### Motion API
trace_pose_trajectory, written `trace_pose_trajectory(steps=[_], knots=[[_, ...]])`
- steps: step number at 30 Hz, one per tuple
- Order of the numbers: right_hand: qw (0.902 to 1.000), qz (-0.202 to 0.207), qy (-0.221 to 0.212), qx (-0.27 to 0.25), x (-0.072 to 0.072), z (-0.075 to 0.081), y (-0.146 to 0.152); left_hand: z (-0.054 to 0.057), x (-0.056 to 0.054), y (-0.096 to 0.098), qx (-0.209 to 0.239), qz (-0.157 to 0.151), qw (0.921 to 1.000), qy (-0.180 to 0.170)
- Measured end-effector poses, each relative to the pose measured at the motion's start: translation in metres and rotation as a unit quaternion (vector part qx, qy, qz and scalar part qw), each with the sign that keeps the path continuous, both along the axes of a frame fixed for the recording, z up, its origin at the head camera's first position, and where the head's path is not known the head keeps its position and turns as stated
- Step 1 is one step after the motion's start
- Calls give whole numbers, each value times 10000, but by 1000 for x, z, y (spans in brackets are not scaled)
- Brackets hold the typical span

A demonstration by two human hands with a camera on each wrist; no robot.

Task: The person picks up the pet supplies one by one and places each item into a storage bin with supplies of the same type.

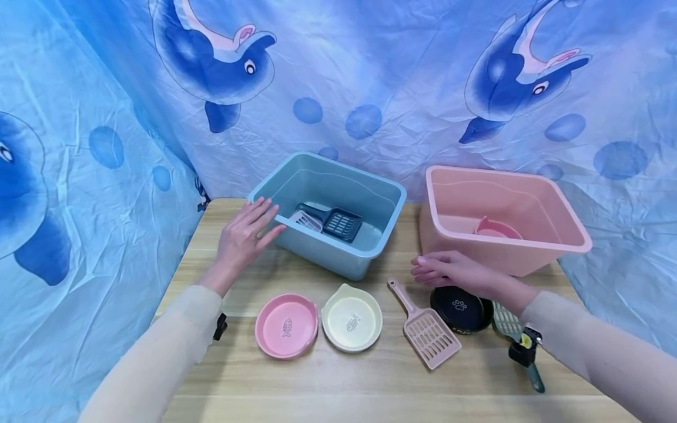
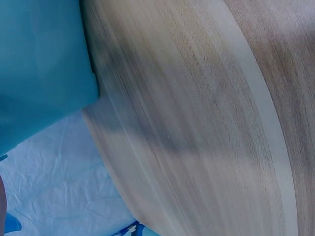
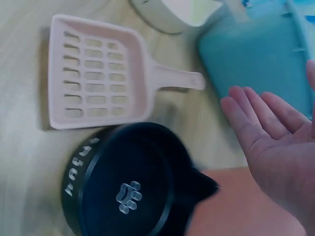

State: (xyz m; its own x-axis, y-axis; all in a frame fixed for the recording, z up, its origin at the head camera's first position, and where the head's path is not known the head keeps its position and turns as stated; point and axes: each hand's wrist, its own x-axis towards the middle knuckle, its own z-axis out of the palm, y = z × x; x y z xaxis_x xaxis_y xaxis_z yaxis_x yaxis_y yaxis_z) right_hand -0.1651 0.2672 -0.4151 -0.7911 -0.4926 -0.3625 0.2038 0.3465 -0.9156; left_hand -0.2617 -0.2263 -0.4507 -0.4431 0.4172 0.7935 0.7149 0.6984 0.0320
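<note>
In the head view my left hand [image 1: 244,230] is at the near left rim of the blue litter box [image 1: 317,249], fingers extended and overlapping its edge. Inside that box lie a dark litter scoop [image 1: 342,224] and a pale one [image 1: 307,220]. My right hand [image 1: 455,271] hovers empty in front of the pink litter box [image 1: 476,257], its fingers relaxed. Beneath it sits a black pet bowl [image 1: 459,306] with a paw print, partly covered by the hand. A beige-pink litter scoop [image 3: 101,73] lies beside the bowl, handle toward the blue box.
A pink bowl [image 1: 286,326] and a cream bowl [image 1: 352,320] stand side by side at the front. A green scoop [image 1: 535,376] lies partly under the right forearm. Another pink bowl [image 1: 497,228] is inside the pink box. A dolphin-print curtain [image 1: 402,70] hangs behind the wooden table [image 1: 370,393].
</note>
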Motion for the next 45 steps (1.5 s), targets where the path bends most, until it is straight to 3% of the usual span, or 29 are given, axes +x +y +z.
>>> trace_pose_trajectory(steps=[5, 16, 29, 37, 45], knots=[[9990, 142, -392, -140, -9, -22, -9, -1, -2, 2, 42, 4, 9999, 133], [9953, -113, -907, 305, -23, -56, -21, 1, 1, 2, -35, 46, 10000, 55], [9892, 54, -1323, 624, -27, -64, -38, -3, 1, 4, 88, 105, 9997, 179], [9897, 266, -1100, 879, -28, -75, -46, -1, 1, 4, -18, 88, 9997, 218], [9914, 236, -1040, 753, -26, -75, -50, -2, 1, 3, 37, 102, 9997, 236]])
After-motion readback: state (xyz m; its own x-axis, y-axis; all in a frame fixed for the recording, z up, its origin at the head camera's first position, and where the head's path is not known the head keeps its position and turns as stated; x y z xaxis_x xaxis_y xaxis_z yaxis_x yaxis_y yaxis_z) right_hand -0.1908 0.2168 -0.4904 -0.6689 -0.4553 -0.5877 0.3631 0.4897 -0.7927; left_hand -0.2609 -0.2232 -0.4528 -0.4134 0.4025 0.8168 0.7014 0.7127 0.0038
